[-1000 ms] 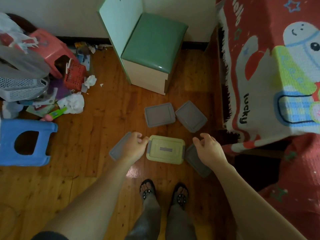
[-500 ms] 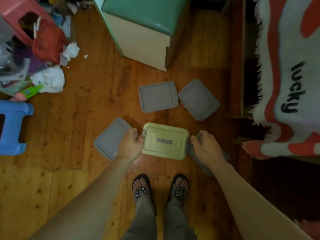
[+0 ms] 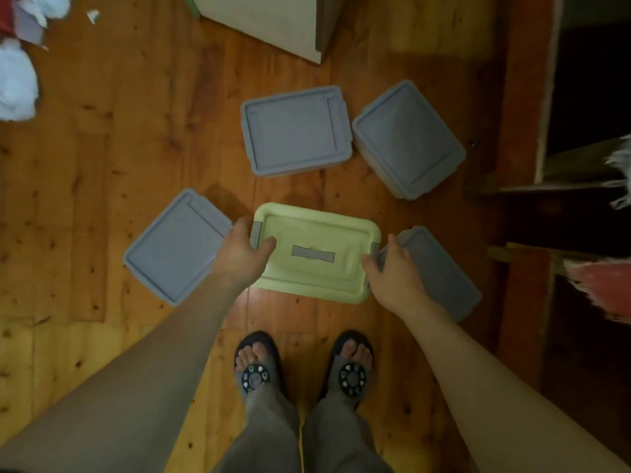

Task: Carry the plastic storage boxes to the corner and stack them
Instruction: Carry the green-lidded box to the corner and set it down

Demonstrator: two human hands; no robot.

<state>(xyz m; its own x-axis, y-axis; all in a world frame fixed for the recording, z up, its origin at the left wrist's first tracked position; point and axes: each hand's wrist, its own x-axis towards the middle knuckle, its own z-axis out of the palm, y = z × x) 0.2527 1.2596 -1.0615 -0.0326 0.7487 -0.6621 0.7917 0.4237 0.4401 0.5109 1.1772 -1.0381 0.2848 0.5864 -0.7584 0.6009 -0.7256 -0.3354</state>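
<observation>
On wooden floor (image 3: pixel 102 206), directly ahead of two sandalled feet (image 3: pixel 300 367): green box (image 3: pixel 317 254) with pale green lid and grey strip handle at lid centre, lying flat. Left hand (image 3: pixel 239 257) clamped on left short end of green box, thumb hooked over lid edge beside grey latch, remaining fingers wrapped down the side. Right hand (image 3: pixel 392 271) clamped on right short end, fingers curled around the edge at the opposite latch. Four grey boxes arranged around green box, all lidded and flat on floor: left grey box (image 3: pixel 174 247) just beside green box, partly under left wrist; upper grey box (image 3: pixel 295 131) beyond green box, apart from it; upper right grey box (image 3: pixel 408 138) just beside upper grey box, turned at an angle; right grey box (image 3: pixel 440 271) beside green box, partly covered by right hand and forearm. Contact between right grey box and green box: cannot tell. Cream cabinet (image 3: pixel 273 18) at top edge. White crumpled bag (image 3: pixel 15 83) at far left edge. Dark red wooden furniture (image 3: pixel 522 97) along right side.
</observation>
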